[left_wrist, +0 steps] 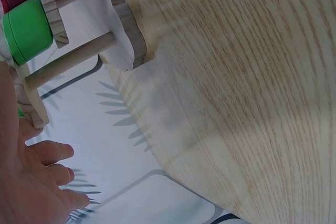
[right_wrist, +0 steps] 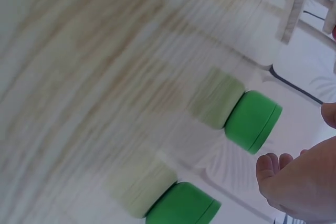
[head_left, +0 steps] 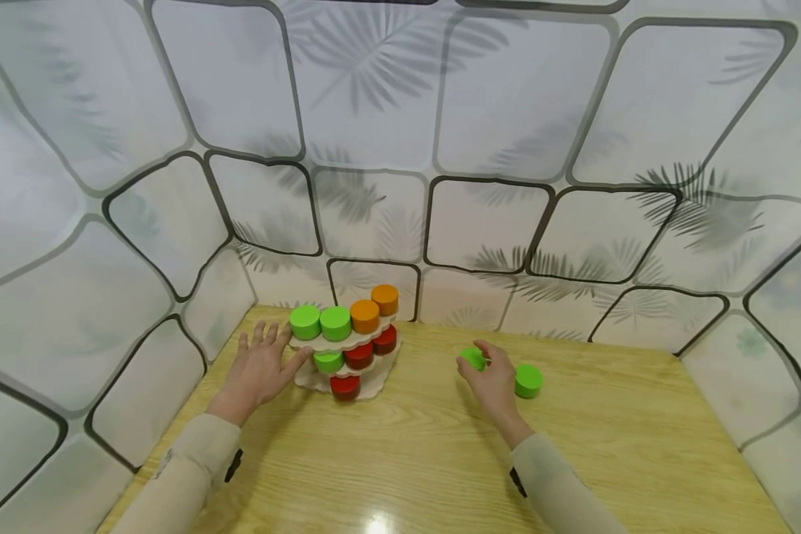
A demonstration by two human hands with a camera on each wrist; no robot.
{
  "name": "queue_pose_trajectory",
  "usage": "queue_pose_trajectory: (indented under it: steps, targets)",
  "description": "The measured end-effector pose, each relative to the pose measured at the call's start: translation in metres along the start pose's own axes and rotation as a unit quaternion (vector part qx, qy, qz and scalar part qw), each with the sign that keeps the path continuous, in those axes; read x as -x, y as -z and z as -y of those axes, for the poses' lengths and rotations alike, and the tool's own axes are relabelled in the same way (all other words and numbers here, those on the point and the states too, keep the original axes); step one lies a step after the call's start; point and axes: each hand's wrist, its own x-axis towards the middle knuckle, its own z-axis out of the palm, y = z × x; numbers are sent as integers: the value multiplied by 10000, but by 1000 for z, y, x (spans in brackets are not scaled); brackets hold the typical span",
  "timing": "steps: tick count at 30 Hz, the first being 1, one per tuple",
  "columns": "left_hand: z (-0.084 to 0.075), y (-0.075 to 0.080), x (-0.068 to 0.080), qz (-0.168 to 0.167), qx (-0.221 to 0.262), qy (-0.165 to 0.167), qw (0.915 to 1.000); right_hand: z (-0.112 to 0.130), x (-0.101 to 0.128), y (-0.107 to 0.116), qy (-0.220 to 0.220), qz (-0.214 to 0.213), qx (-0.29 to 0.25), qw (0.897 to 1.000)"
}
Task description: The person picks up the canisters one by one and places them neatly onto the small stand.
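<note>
A tiered wooden stand [head_left: 371, 383] with wavy-edged shelves holds short round cylinders. My left hand [head_left: 256, 368] is at its left side, fingers spread, the thumb by the middle shelf; in the left wrist view this hand [left_wrist: 39, 177] touches the edge of the top shelf. Over a green cylinder [head_left: 472, 359] on the table, my right hand [head_left: 494, 378] has its thumb and fingers parted on either side. In the right wrist view a gap shows between that hand [right_wrist: 302, 179] and the nearer green cylinder [right_wrist: 253, 121]. Another green cylinder [head_left: 528, 380] stands just right of the hand.
Green [head_left: 336, 323] and orange cylinders [head_left: 365, 316] line the top shelf. One green [head_left: 328, 362] and two red cylinders [head_left: 358, 356] stand on the middle shelf, and one red cylinder [head_left: 345, 387] on the bottom. Patterned walls [head_left: 374, 215] border the wooden table [head_left: 400, 460].
</note>
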Motion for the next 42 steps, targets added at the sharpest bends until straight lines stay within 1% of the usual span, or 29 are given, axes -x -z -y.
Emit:
queue_pose_trajectory:
  steps: [9,19,34,42]
  targets:
    - [0,0,0,59,-14,13,10000,-9,-3,3,-273,265,-24,9993]
    - [1,-2,-2,40,-39,8,10000,-18,-7,2,-315,253,168,9990]
    - [0,0,-1,7,-55,-10,10000,-22,-8,3,-567,577,201,9965]
    - [0,0,0,27,-49,-2,10000,-24,-12,3,-517,609,366,9961]
